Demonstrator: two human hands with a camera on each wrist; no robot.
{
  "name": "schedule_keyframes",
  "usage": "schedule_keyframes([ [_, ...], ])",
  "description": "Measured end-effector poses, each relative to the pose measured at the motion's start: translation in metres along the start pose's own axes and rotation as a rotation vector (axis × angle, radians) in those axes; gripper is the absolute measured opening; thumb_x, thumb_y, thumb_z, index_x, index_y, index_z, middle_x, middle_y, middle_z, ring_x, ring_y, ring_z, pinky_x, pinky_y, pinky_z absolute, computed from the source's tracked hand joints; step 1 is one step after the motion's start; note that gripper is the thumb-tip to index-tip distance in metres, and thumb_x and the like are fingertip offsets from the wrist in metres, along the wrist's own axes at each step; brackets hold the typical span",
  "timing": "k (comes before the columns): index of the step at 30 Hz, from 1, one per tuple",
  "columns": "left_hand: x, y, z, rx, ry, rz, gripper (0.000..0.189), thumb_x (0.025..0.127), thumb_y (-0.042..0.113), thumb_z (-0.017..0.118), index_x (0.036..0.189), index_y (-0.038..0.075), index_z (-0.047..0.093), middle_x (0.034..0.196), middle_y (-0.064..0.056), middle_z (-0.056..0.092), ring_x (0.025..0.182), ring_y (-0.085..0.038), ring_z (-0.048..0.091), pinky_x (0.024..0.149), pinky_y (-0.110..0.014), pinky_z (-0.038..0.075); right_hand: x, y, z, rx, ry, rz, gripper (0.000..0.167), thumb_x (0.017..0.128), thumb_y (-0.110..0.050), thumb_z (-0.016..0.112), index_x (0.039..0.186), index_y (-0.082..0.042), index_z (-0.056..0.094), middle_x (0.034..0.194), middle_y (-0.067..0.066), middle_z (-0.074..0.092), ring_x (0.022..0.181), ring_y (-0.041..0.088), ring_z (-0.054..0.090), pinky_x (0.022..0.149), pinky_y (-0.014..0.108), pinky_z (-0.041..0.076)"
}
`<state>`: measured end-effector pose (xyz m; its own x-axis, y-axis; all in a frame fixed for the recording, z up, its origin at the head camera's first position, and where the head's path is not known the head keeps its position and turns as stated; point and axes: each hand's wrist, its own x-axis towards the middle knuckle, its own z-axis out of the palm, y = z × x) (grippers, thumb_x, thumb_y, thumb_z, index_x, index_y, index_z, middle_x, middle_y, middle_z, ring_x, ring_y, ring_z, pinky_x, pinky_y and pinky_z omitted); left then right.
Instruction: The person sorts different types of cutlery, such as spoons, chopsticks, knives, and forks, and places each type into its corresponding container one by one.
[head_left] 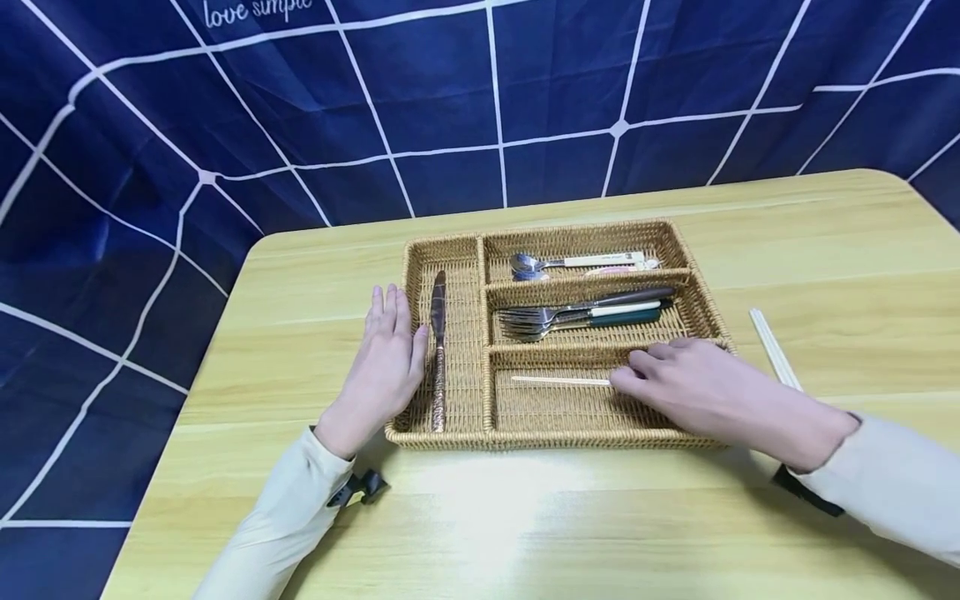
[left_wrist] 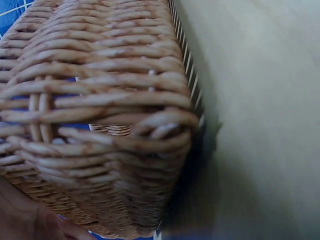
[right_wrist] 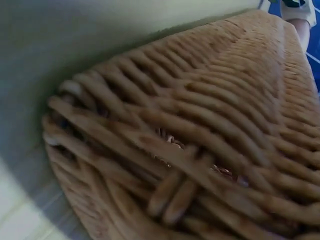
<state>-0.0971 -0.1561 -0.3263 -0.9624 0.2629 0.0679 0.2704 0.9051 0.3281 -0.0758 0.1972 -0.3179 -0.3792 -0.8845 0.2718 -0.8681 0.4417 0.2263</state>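
Observation:
A woven wicker cutlery tray (head_left: 450,442) with several compartments stands on the table. Inside its front right compartment, my right hand (head_left: 686,387) has curled fingers at one end of a pale thin chopstick (head_left: 558,381), gripping it; the covered end is hidden. My left hand (head_left: 384,354), fingers extended, rests along the tray's left outer side. A table knife (head_left: 438,350) lies lengthwise in the left compartment. Several forks (head_left: 540,317) with dark and white handles fill the middle one. Spoons (head_left: 525,263) lie in the back one. Both wrist views show mostly wicker (left_wrist: 100,90) close up.
More pale chopsticks (head_left: 776,350) lie on the table to the right of the tray, partly behind my right forearm. The wooden table (head_left: 840,267) ends at a dark blue cloth with white lines (head_left: 555,100) at the back and left.

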Motion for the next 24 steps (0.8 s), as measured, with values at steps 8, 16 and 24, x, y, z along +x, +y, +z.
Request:
schedule_keyframes([
  [8,0.000,-0.001,-0.003,-0.006,0.001,-0.015,0.062,0.106,0.027,0.031,0.147,-0.015,0.011,0.154,-0.034,0.006,0.144,-0.044,-0.004,0.118,-0.052,0.005,0.015,0.003,-0.001,-0.072,-0.091,-0.042,0.031,0.066,0.012,0.056,0.087,-0.007,0.043,0.063,0.001,0.040,0.045,0.009,0.029,0.033,0.024,0.024],
  [16,-0.001,0.000,-0.002,-0.018,-0.010,-0.021,0.065,0.106,0.030,0.031,0.147,-0.014,0.009,0.155,-0.033,0.005,0.144,-0.042,-0.005,0.119,-0.051,0.005,0.011,0.006,-0.004,-0.066,0.059,0.006,0.021,0.081,0.012,0.030,0.084,-0.006,0.041,0.060,-0.002,0.035,0.045,0.008,0.026,0.032,0.021,0.019],
  [24,-0.001,0.001,-0.001,-0.011,-0.029,-0.036,0.067,0.106,0.033,0.032,0.148,-0.013,0.008,0.155,-0.032,0.004,0.144,-0.042,-0.006,0.118,-0.052,0.005,-0.020,0.017,-0.032,-0.068,0.208,0.287,0.048,0.107,-0.033,0.017,0.076,-0.010,0.046,0.056,-0.004,0.041,0.039,0.007,0.026,0.028,0.023,0.016],
])
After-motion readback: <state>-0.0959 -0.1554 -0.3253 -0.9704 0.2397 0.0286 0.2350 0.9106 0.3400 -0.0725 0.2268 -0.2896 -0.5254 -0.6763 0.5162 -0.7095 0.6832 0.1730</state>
